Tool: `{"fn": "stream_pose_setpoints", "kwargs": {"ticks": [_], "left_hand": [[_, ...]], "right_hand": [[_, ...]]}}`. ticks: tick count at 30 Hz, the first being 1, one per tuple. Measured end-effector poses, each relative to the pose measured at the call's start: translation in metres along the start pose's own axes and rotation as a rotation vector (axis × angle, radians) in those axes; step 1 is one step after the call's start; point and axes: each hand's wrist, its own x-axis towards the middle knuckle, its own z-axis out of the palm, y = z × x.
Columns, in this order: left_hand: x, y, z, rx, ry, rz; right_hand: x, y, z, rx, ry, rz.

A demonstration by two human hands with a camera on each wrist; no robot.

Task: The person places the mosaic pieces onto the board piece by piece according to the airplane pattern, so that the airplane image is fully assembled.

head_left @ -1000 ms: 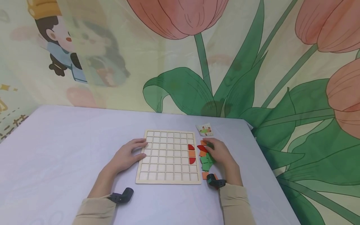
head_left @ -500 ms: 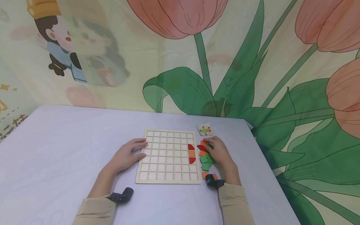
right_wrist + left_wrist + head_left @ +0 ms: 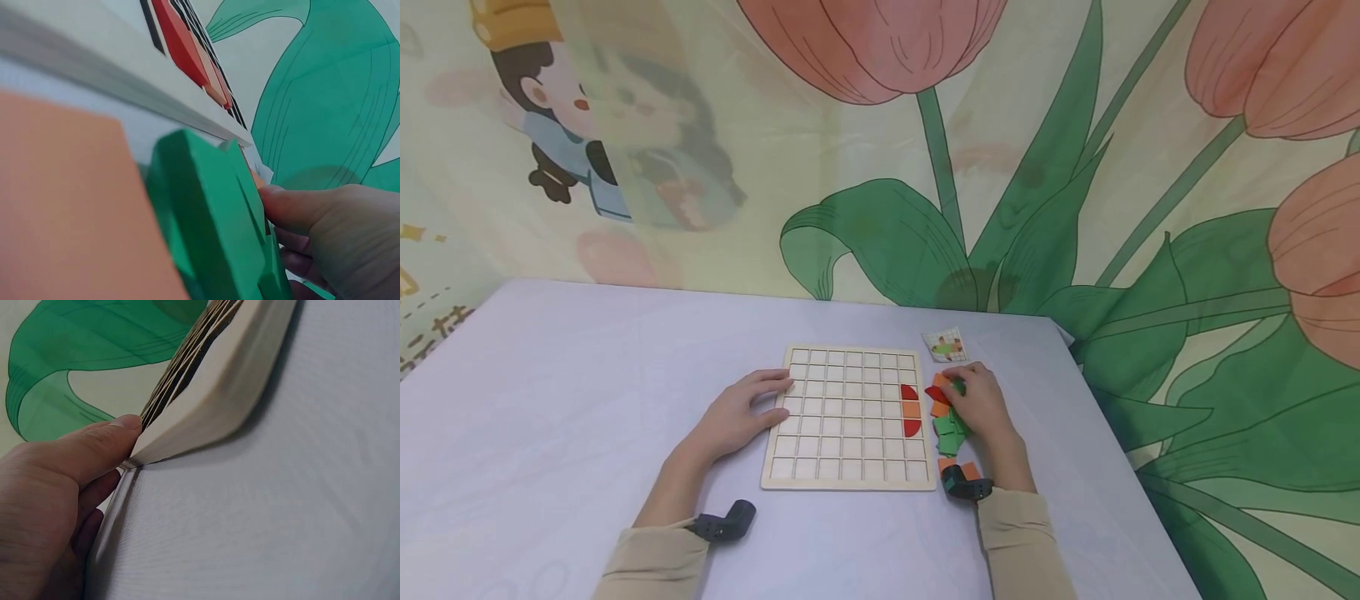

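A wooden grid board lies flat on the table. Its right column holds two red half-rounds with an orange square between them. My left hand rests with straight fingers on the board's left edge; the thumb touches the board's corner. My right hand sits on the pile of loose pieces right of the board. Its fingers curl round a green piece next to a red piece. Up close, green pieces and an orange piece fill the right wrist view.
A small picture card lies beyond the pile, near the table's far right corner. The table has a pale lilac cloth; its right edge runs close to my right hand. A tulip-print curtain hangs behind.
My right hand has drawn slightly left and toward the pile's top, its fingers closing on the green piece. The left hand and board have not moved.
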Motion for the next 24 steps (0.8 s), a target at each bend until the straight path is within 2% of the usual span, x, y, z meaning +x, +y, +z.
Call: {"fn": "stream_pose_setpoints", "kwargs": {"ticks": [8, 24], "left_hand": [[-0.0005, -0.0004, 0.0002, 0.002, -0.002, -0.007], [0.0011, -0.0018, 0.0002, -0.002, -0.003, 0.003]], "right_hand": [[-0.0003, -0.0036, 0.0008, 0.017, -0.003, 0.035], [0.0002, -0.0082, -0.0011, 0.064, 0.012, 0.044]]}}
